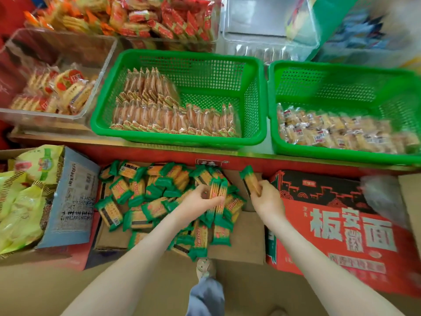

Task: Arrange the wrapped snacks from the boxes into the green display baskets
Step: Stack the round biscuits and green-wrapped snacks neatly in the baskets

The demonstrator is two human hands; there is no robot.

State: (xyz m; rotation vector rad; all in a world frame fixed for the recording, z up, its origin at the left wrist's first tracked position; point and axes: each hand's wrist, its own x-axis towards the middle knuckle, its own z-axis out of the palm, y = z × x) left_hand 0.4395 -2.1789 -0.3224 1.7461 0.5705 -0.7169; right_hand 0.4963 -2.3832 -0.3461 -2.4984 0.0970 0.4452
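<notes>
The left hand (200,199) curls round a small stack of green-wrapped cracker packs (218,193). The packs stand side by side on edge, with their long axes running away from the person and their green ends pointing toward the baskets. The right hand (267,198) grips a single pack (250,181) by its near end. That pack's long axis tilts slightly left and its far green end points up and away. Both hands hover over an open cardboard box (241,238) on the floor. The box holds a loose pile of the same packs (145,197), which lie at all angles.

Above the box, on the table (57,136), sit two green baskets side by side. The middle basket (182,54) holds rows of orange-wrapped snacks (173,117) standing on edge along its near and left sides. The right basket (341,66) holds pale wrapped snacks (341,135) along its near wall, blurred. A clear tub (107,55) with a few snacks stands left of the baskets. A red printed carton (341,224) lies just right of the box, and yellow bags (20,201) fill another box at far left.
</notes>
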